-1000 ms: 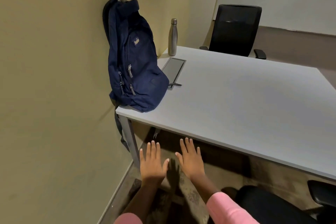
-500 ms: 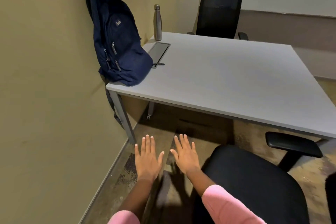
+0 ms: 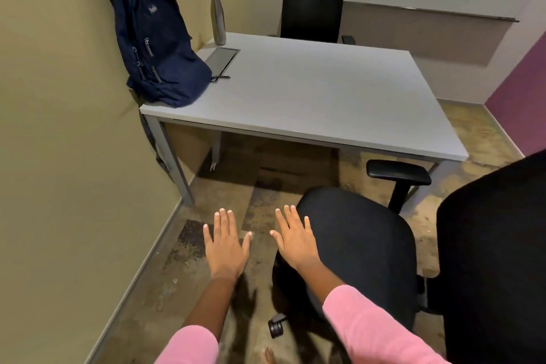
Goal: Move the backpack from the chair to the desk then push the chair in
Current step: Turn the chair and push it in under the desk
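Note:
A navy backpack (image 3: 156, 41) stands upright on the near left corner of the grey desk (image 3: 319, 97), leaning on the beige wall. A black office chair (image 3: 363, 248) sits on the floor at the lower right, out from the desk, its seat bare and its backrest at the right edge. My left hand (image 3: 226, 242) hovers flat over the floor, fingers spread, holding nothing. My right hand (image 3: 295, 238) is spread too, over the left edge of the chair seat; whether it touches the seat is unclear.
A steel bottle (image 3: 218, 16) stands at the desk's far left by a cable hatch (image 3: 222, 58). A second black chair (image 3: 312, 6) is behind the desk. The beige wall (image 3: 59, 156) is close on the left, a purple wall (image 3: 520, 97) on the right.
The view has pulled back and turned right, bringing the near chair's seat, armrest and backrest into sight. Both hands stay open and have drifted a little apart, the right one now over the seat edge.

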Demonstrator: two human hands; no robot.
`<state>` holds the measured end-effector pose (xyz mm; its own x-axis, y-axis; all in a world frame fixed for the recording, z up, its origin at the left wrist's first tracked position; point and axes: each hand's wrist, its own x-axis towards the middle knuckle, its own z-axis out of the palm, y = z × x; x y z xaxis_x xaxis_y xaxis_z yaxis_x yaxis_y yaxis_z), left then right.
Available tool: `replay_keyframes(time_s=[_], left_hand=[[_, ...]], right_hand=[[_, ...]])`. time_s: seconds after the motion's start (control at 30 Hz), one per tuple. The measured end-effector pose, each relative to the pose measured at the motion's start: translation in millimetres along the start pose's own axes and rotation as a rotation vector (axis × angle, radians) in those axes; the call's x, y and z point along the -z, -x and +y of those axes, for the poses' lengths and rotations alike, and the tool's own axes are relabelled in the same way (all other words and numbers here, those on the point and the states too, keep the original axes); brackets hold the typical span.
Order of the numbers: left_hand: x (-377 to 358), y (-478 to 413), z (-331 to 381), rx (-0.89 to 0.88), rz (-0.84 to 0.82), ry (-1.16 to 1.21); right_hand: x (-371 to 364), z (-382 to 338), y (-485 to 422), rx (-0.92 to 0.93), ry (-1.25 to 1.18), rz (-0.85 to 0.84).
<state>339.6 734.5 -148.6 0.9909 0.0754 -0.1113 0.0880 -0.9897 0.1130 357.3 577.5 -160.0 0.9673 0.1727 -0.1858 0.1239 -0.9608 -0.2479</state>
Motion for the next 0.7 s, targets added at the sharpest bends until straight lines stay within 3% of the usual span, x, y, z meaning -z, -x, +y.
replay_keyframes(time_s=[0.27,0.7], left_hand=[[-18,65,68,-0.010,0.003,0.003],[-46,172,200,0.259,0.106,0.062]], right_hand=[[-3,70,70,0.011,0.027,-0.043],[5,201,157,0.215,0.116,-0.099]])
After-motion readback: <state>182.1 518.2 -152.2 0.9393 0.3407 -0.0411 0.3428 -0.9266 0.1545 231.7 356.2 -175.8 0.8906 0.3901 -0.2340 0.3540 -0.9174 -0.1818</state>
